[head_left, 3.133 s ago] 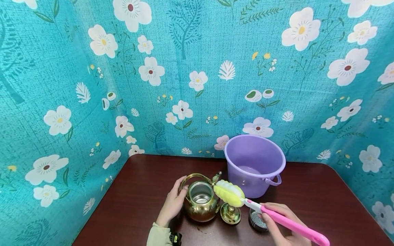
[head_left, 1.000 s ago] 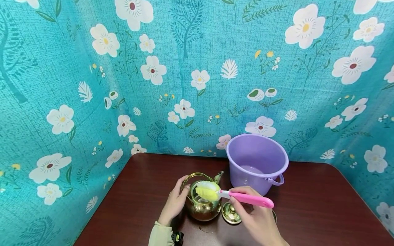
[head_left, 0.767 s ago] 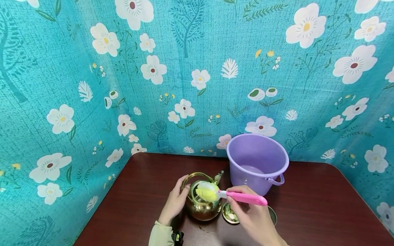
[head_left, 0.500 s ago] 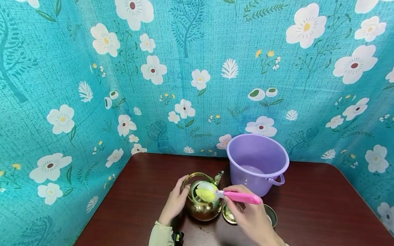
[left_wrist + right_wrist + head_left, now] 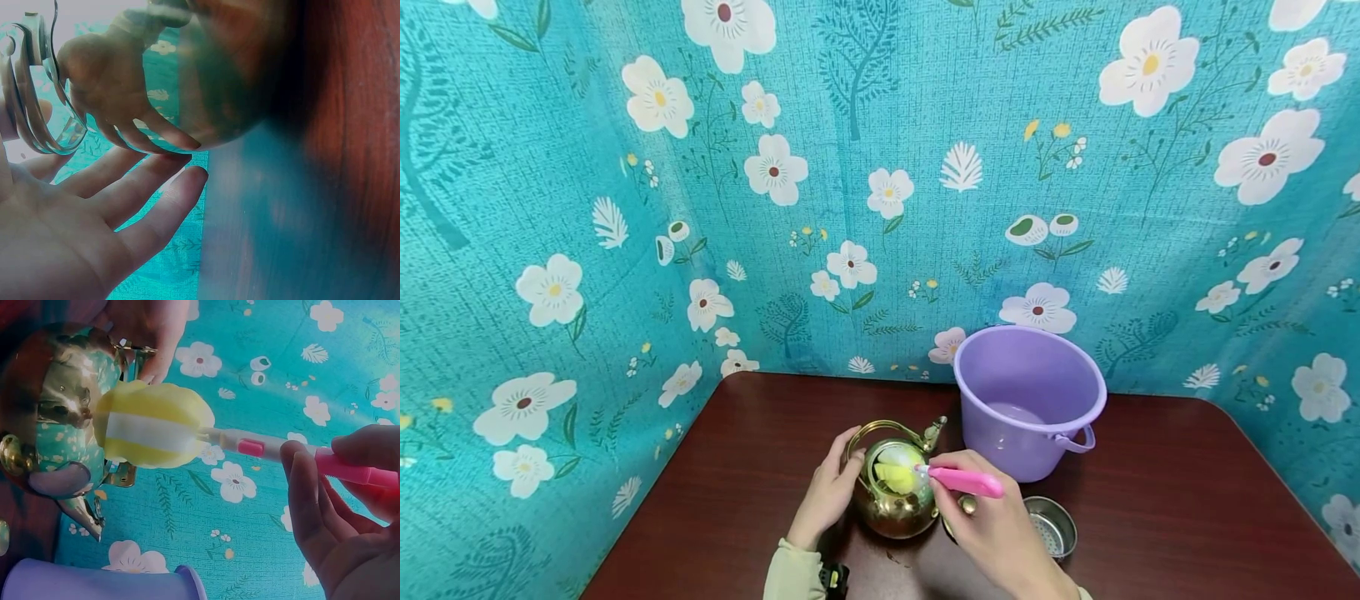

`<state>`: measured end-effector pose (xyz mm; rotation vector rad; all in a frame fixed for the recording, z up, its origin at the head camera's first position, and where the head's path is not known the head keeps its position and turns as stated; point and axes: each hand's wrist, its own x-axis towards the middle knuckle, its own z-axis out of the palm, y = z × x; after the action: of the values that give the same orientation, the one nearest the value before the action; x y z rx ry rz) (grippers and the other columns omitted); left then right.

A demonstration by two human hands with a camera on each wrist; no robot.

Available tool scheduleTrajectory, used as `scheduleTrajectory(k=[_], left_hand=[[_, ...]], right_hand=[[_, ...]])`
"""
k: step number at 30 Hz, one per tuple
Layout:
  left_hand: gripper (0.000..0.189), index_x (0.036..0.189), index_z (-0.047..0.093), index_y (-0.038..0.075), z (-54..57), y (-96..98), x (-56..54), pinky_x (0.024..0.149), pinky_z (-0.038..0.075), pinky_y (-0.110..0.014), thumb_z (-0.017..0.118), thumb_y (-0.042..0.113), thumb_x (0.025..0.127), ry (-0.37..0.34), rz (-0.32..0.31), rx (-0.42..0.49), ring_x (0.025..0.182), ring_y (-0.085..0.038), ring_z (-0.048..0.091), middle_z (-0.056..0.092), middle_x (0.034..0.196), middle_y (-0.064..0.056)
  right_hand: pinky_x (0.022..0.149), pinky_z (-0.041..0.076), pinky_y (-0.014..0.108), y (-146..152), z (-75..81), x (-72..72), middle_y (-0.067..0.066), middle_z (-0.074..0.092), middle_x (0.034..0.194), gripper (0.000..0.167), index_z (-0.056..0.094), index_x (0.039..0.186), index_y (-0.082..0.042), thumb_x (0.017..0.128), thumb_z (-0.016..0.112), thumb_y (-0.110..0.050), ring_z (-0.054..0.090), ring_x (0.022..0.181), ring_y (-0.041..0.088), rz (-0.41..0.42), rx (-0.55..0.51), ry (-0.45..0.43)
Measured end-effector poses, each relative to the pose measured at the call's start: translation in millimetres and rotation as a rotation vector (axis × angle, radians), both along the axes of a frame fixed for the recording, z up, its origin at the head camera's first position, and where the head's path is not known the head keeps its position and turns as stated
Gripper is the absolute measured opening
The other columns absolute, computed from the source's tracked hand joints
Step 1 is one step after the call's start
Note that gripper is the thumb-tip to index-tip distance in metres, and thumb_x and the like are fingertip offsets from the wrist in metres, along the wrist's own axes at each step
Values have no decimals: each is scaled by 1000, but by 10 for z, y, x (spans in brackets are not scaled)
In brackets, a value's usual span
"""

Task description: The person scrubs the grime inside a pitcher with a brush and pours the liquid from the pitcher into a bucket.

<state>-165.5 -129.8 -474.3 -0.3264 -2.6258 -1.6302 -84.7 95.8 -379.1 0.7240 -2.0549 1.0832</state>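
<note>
Table (image 5: 745,467): sponge brush (image 5: 897,477) inside brass kettle (image 5: 891,508).

My left hand (image 5: 69,237) fills the lower left of this view, palm toward the camera, fingers (image 5: 159,209) stretched out straight against the rounded side of the brass teapot (image 5: 231,69). The polished metal mirrors those fingers and the teal floral cloth. The reddish-brown tabletop (image 5: 356,125) runs down the right side, blurred.
</note>
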Motion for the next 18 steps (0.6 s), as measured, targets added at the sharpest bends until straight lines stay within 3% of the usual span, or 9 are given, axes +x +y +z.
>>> scheduleTrajectory(k=[9, 18], left_hand=[[43, 145, 39, 24, -6, -5, -5, 102, 43, -50, 42, 31, 103, -5, 0, -1, 125, -26, 56, 60, 134, -10], [42, 145, 39, 26, -9, -3, -3, 102, 43, -50, 43, 30, 103, -16, 2, 5, 125, -25, 56, 60, 134, -10]], right_hand=[[74, 48, 11, -72, -3, -26, -7, 66, 90, 28, 68, 95, -11, 73, 76, 4, 64, 77, 4, -69, 45, 36], [73, 48, 9, -115, -24, -31, -5, 66, 92, 29, 68, 97, -12, 73, 76, 3, 63, 76, 2, -48, 68, 14]])
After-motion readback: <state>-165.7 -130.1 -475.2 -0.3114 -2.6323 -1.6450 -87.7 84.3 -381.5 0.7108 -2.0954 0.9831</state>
